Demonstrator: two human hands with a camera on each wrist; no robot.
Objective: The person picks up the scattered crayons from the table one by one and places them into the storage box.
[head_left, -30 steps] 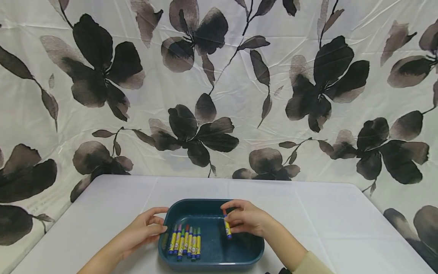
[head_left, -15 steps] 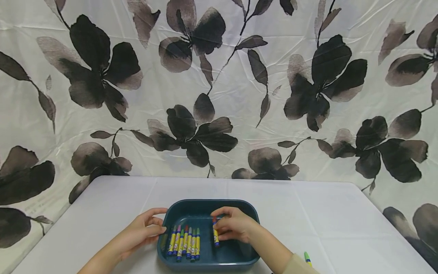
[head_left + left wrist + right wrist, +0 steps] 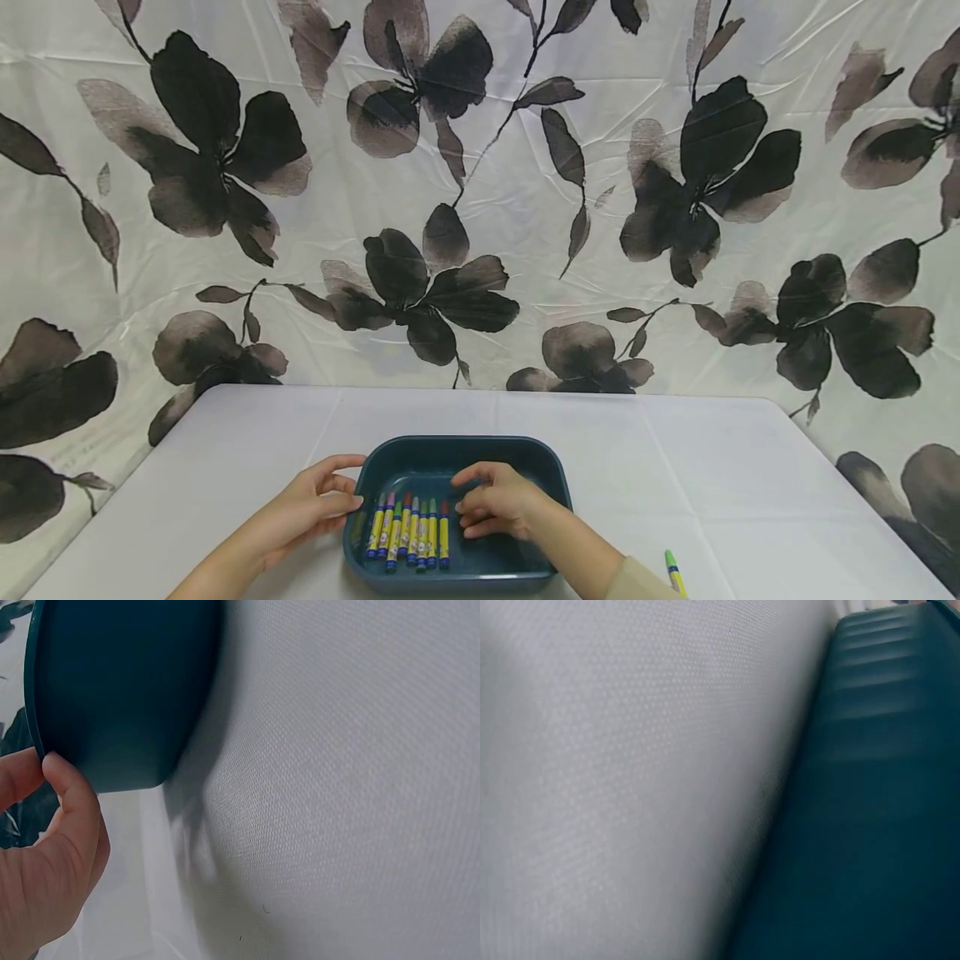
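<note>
A dark teal plastic tray (image 3: 510, 573) stands on the table, and my left hand (image 3: 318, 498) pinches its left rim. In the left wrist view, thumb and finger of the left hand (image 3: 56, 847) grip the tray edge (image 3: 120, 697). Several yellow-wrapped crayons (image 3: 405, 533) lie side by side in the tray's left part. At the right end of that row lies a red-tipped crayon (image 3: 444, 537). Just right of it, inside the tray, my right hand (image 3: 502, 504) hovers with loosely bent fingers, holding nothing visible. The right wrist view shows the tray's outer wall (image 3: 870, 810), not the hand.
A green-tipped crayon (image 3: 675, 573) lies on the white tablecloth (image 3: 720, 483) right of the tray, cut off by the frame's lower edge. A floral cloth (image 3: 480, 208) hangs behind the table.
My right hand has moved left with the red-tipped crayon, laid it at the row's right end and let go. The left hand keeps hold of the tray rim.
</note>
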